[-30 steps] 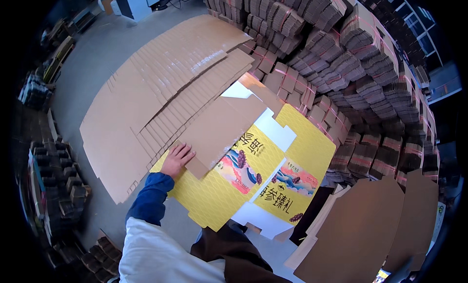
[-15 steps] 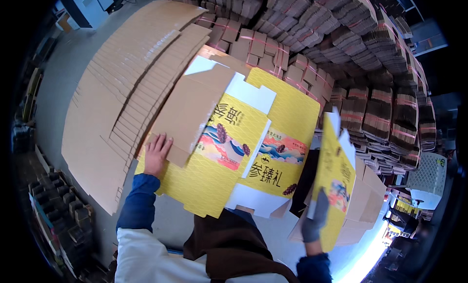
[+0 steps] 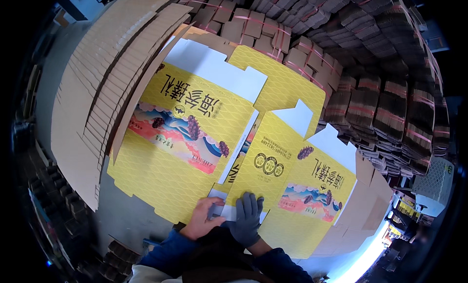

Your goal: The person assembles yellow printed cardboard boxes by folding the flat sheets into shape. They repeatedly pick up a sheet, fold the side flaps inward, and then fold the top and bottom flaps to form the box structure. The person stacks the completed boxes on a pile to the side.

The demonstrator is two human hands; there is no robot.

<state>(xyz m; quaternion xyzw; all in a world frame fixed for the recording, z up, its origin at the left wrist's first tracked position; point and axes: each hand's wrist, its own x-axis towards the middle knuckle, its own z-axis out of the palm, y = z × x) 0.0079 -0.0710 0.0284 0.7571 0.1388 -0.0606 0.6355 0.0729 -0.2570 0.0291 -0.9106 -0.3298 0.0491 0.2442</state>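
Flat yellow printed box blanks lie overlapped before me. My left hand (image 3: 204,217) is bare, at the lower middle, with thumb and fingers apart around a white flap's edge; whether it pinches the flap is hard to see. Beside it, my right hand (image 3: 247,218), in a grey glove, rests with extended fingers on the lower edge of the right-hand yellow box blank (image 3: 273,151). That blank has white flaps at its top and partly covers another yellow blank (image 3: 278,78). To the left lies a wider yellow box blank (image 3: 170,180) with a white top flap.
Large brown cardboard sheets (image 3: 117,54) are piled at the left, edges fanned. Strapped bundles of folded cardboard (image 3: 375,107) are stacked high at the back and right. More brown cardboard (image 3: 368,195) lies under the right blank. A pale perforated bin (image 3: 434,185) stands far right.
My right hand has brought the tilted yellow blank leftward and laid it flatter over the others. My left hand has left the brown sheet and moved right, beside it; the left blank's print is now uncovered.
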